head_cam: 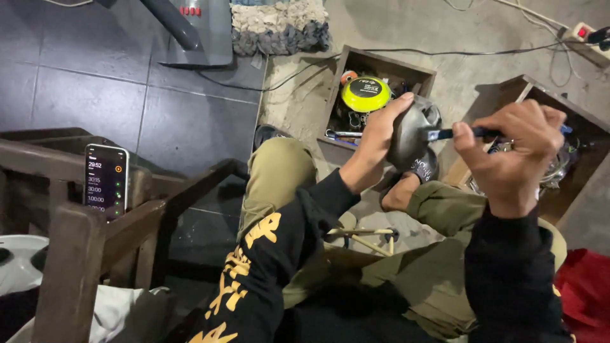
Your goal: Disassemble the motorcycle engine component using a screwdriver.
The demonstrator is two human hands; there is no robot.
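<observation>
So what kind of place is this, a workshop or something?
Probably a small home workshop. Open wooden boxes of tools sit on the bare concrete floor, cables trail to a power strip, and the left hand holds a grey metal part.

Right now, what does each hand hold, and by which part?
Left hand grips the grey rounded metal part by its side; right hand grips the dark-handled tool by its handle.

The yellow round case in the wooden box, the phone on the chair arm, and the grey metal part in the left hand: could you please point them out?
Yellow round case (365,94), head view, top face.
Phone (105,181), head view, lit screen.
Grey metal part (410,134), head view, curved side.
</observation>
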